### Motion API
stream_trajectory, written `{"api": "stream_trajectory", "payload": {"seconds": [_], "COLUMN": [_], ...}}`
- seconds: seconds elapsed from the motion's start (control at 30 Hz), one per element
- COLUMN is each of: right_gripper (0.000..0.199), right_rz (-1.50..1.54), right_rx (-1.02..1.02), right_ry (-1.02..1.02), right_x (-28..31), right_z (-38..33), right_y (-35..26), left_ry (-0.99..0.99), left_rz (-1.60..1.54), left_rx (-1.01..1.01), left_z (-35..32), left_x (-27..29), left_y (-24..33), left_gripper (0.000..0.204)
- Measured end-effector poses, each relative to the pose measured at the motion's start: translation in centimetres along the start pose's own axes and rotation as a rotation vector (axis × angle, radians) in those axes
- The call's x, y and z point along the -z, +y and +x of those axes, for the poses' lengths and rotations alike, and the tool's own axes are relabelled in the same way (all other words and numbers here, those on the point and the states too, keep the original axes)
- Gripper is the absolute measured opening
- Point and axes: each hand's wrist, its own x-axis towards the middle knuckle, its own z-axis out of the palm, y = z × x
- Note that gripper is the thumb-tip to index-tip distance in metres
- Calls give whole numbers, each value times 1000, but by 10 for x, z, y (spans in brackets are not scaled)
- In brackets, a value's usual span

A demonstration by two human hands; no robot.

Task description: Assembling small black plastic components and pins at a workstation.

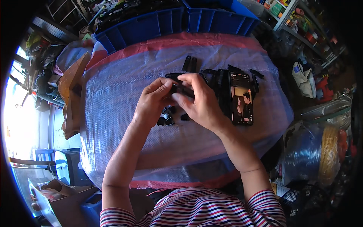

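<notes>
Over the middle of the covered work surface, my left hand [153, 101] and my right hand [202, 104] meet around a small black plastic part [184, 90]. Thumb and fingers of both hands close on it, and they hide most of its shape. Just below the hands lie several small black pieces [167, 116], looking like short caps or clips. Beyond the fingers, long flat black strips [189, 63] rest on the sheet. More black parts [216, 78] are heaped beside my right hand, partly covered by it.
A phone [242, 100] with a lit screen showing two people leans among the black parts. White woven sheeting with red bands [113, 94] covers the surface. Two blue crates [141, 26] stand at the far edge. Cardboard [72, 98] is at left; wrapped coils [327, 153] and shelving stand right.
</notes>
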Motion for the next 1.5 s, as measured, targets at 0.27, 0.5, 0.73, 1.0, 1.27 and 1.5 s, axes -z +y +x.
{"api": "stream_trajectory", "payload": {"seconds": [0.27,0.5,0.73,1.0,1.27,1.5], "right_gripper": [24,23,22,22,23,22], "right_rz": [44,224,188,158,237,-596], "right_rx": [-47,-252,-267,-218,-249,-6], "right_ry": [-60,-142,-176,-154,-50,-12], "right_x": [7,7,7,4,-21,16], "right_z": [2,1,0,0,-9,12], "right_y": [-2,-4,-5,-7,-9,22], "left_ry": [-6,29,67,143,233,151], "left_rz": [-41,11,136,439,501,-301], "left_rx": [-80,-129,-220,-380,-494,-63], "left_z": [4,0,-2,-9,-19,2], "left_x": [10,8,4,-2,-24,6], "left_y": [1,6,8,10,4,17], "left_gripper": [17,18,18,15,14,29]}}
